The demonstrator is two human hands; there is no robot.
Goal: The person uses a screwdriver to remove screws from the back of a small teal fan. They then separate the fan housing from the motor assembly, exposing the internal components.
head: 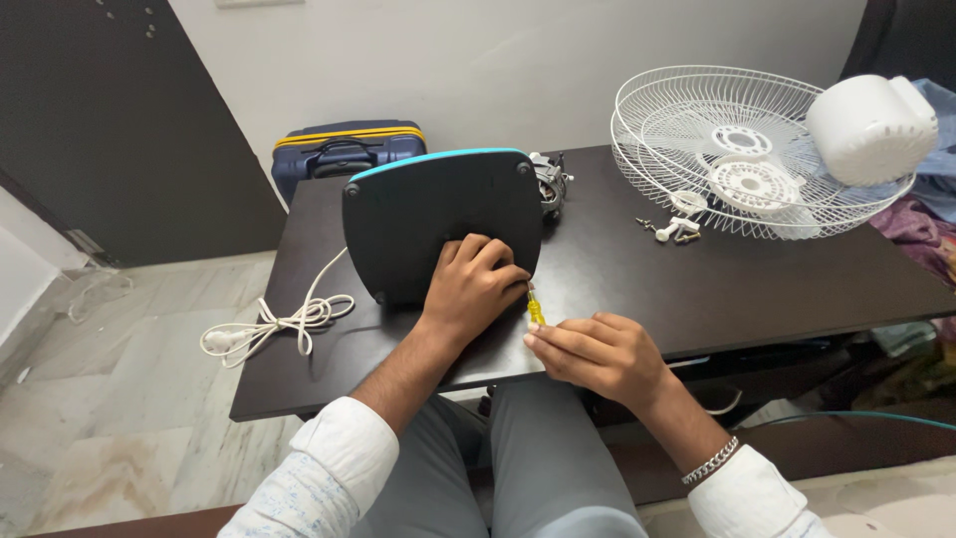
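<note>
— Nearest the lens, the right hand (597,354) curls closed around a yellow-handled screwdriver (536,311), only a short stretch of the translucent handle poking out past the fingertips. Why grip it so low?

— Probably for control: the tip points up toward the lower right edge of the fan base (443,224), which stands tilted on its edge near the front of the dark worktop (757,284), underside facing the person.

— And the left hand (473,284)?

— Spread, fingers bent, pressed flat against that dark, matte plastic underside; it holds nothing, and seems to brace the base so it stays up. A turquoise rim runs along the top edge.

— What else lies around?

— A white cord (274,324) trails off the left edge. A bare metal motor (550,184) sits just behind the base. Further right, thin white wire grilles (697,130) lie stacked, a smooth white motor cover (871,130) resting on them, with small loose screws (667,229) beside.
</note>
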